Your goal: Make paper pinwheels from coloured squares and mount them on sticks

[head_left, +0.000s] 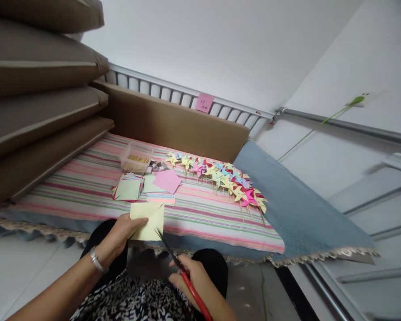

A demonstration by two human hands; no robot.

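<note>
Pinched in my left hand (127,228) is a square sheet of pale yellow paper (154,215), with the thumb lying on its left part. A short slit shows near the sheet's upper right corner. My right hand (190,272) grips red-handled scissors (195,292). Their dark blades are slightly apart, and the tips are at the paper's lower right corner. Just beyond the sheet lie a stack of coloured paper squares (128,187), a second stack (160,199), and a pink paper square (167,180) on top of it.
Several paper pinwheels (217,176) on sticks lie in rows on the striped cloth (200,214). A clear plastic box (136,158) holds thin sticks. Thick brown-edged slabs (47,67) are stacked at left. A brown board (173,125) stands along the radiator (160,91), which bears a pink note (204,102).
</note>
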